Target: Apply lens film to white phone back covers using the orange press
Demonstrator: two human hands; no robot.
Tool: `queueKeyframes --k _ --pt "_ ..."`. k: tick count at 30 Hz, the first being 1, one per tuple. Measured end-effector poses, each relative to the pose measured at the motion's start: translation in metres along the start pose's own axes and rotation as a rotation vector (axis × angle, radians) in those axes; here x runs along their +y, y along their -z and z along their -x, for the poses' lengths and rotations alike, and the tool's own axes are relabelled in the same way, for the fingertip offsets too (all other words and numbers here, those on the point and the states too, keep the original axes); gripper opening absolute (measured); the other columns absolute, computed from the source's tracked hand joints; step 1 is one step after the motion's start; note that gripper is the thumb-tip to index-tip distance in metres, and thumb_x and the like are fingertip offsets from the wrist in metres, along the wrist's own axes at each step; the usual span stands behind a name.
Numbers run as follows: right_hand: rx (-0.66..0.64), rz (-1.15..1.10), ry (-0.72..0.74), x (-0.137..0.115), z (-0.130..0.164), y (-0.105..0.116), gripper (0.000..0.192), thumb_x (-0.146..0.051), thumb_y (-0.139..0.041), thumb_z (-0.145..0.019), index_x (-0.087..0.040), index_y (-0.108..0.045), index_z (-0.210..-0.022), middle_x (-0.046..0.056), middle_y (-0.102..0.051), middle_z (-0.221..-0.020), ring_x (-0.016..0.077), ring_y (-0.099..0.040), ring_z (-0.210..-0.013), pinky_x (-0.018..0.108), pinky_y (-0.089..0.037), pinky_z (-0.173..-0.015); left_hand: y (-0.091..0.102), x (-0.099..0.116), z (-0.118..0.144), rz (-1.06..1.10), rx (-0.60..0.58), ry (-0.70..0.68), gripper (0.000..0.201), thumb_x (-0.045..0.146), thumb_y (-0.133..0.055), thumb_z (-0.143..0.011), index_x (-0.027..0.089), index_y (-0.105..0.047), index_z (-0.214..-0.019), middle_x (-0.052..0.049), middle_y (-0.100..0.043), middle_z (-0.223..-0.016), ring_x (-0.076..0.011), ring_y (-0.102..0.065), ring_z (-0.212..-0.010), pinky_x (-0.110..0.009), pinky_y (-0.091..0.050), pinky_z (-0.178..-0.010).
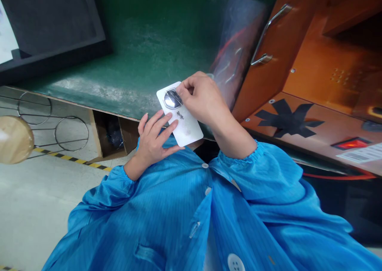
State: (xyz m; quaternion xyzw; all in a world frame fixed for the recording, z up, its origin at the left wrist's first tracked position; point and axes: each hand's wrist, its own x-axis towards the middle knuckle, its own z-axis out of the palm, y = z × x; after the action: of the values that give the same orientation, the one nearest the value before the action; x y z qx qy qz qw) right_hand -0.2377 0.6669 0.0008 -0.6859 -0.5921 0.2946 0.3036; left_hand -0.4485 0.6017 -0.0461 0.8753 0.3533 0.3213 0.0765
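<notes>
A flat white phone back (188, 131) with rounded corners slants across the front edge of the green table. Near its upper end sits a shiny, dark, rounded camera area (172, 99), with small dark markings below. My left hand (153, 139) steadies the phone back from the left, fingers spread over its edge and face, thumb along the lower end. Over the upper right side, my right hand (203, 98) is closed, thumb and index finger pinched at the rim of the camera area. Whatever lies between those fingertips is too small to make out.
An orange machine (316, 72) with a metal handle (270, 32) stands to the right. Clear plastic (235, 44) lies beside it on the green table (155, 36). A black tray-like object (56, 20) occupies the upper left. Below are a wooden-topped stool (14, 139) and a cardboard box (128, 133).
</notes>
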Motion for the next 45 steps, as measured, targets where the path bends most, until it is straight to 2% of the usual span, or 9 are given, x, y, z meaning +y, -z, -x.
queueKeyframes --k 7,16,21,24,32,35,38,45 --pt "0.001 0.043 -0.013 -0.003 0.001 0.000 0.022 -0.035 -0.061 -0.102 -0.025 -0.061 -0.083 0.012 -0.068 -0.112 0.0335 -0.067 -0.115 0.057 -0.052 -0.104 0.002 0.000 -0.002 -0.001 0.009 -0.023 0.069 0.077 -0.060 -0.099 0.022 -0.067 -0.141 -0.013 -0.073 -0.144 -0.0322 -0.061 -0.145 -0.050 -0.025 -0.132" --pt "0.003 0.072 0.015 0.001 0.000 0.002 0.026 -0.047 -0.061 -0.103 -0.025 -0.068 -0.092 0.011 -0.069 -0.111 0.0313 -0.068 -0.111 0.052 -0.057 -0.101 0.002 0.001 -0.002 0.009 0.000 -0.002 0.069 0.077 -0.058 -0.099 0.027 -0.064 -0.147 -0.011 -0.072 -0.146 -0.0320 -0.060 -0.146 -0.050 -0.025 -0.132" --pt "0.006 0.078 -0.022 0.001 0.001 0.004 0.026 -0.047 -0.062 -0.104 -0.025 -0.065 -0.090 0.011 -0.068 -0.113 0.0302 -0.068 -0.105 0.052 -0.056 -0.101 0.003 0.002 -0.003 0.007 0.000 -0.006 0.067 0.075 -0.057 -0.101 0.026 -0.065 -0.145 -0.011 -0.073 -0.145 -0.0315 -0.061 -0.145 -0.050 -0.025 -0.132" --pt "0.010 0.035 -0.009 -0.002 0.005 0.005 0.023 -0.044 -0.064 -0.103 -0.026 -0.064 -0.089 0.011 -0.068 -0.114 0.0304 -0.066 -0.108 0.051 -0.055 -0.101 0.005 0.003 -0.004 -0.001 -0.014 0.008 0.067 0.076 -0.059 -0.099 0.028 -0.065 -0.144 -0.011 -0.072 -0.146 -0.0322 -0.061 -0.145 -0.051 -0.026 -0.131" --pt "0.057 -0.059 0.016 -0.021 0.017 0.030 0.019 -0.030 -0.059 -0.104 -0.027 -0.061 -0.085 0.009 -0.070 -0.108 0.0275 -0.066 -0.106 0.046 -0.054 -0.099 0.005 0.005 -0.006 0.018 -0.010 0.008 0.069 0.072 -0.068 -0.093 0.026 -0.065 -0.145 -0.011 -0.072 -0.145 -0.0338 -0.062 -0.143 -0.053 -0.027 -0.130" --pt "0.021 -0.056 0.005 -0.025 0.014 0.037 0.022 -0.027 -0.061 -0.102 -0.026 -0.060 -0.081 0.009 -0.070 -0.101 0.0270 -0.067 -0.100 0.046 -0.053 -0.096 0.005 0.005 -0.006 0.014 0.006 0.008 0.067 0.072 -0.066 -0.095 0.025 -0.066 -0.142 -0.012 -0.073 -0.143 -0.0331 -0.064 -0.141 -0.053 -0.028 -0.130" --pt "-0.035 -0.088 -0.012 -0.025 0.012 0.034 0.025 -0.031 -0.059 -0.104 -0.026 -0.061 -0.080 0.006 -0.070 -0.095 0.0265 -0.067 -0.096 0.047 -0.054 -0.094 0.004 0.005 -0.005 -0.005 0.001 0.012 0.067 0.075 -0.064 -0.095 0.027 -0.066 -0.142 -0.011 -0.073 -0.144 -0.0325 -0.064 -0.142 -0.052 -0.028 -0.129" --pt "-0.094 -0.112 0.009 -0.023 0.011 0.022 0.032 -0.044 -0.060 -0.105 -0.024 -0.061 -0.080 0.005 -0.068 -0.090 0.0275 -0.067 -0.104 0.046 -0.054 -0.096 0.002 0.004 -0.003 -0.008 -0.020 0.023 0.069 0.075 -0.064 -0.094 0.028 -0.065 -0.144 -0.010 -0.072 -0.147 -0.0328 -0.062 -0.144 -0.051 -0.025 -0.131"
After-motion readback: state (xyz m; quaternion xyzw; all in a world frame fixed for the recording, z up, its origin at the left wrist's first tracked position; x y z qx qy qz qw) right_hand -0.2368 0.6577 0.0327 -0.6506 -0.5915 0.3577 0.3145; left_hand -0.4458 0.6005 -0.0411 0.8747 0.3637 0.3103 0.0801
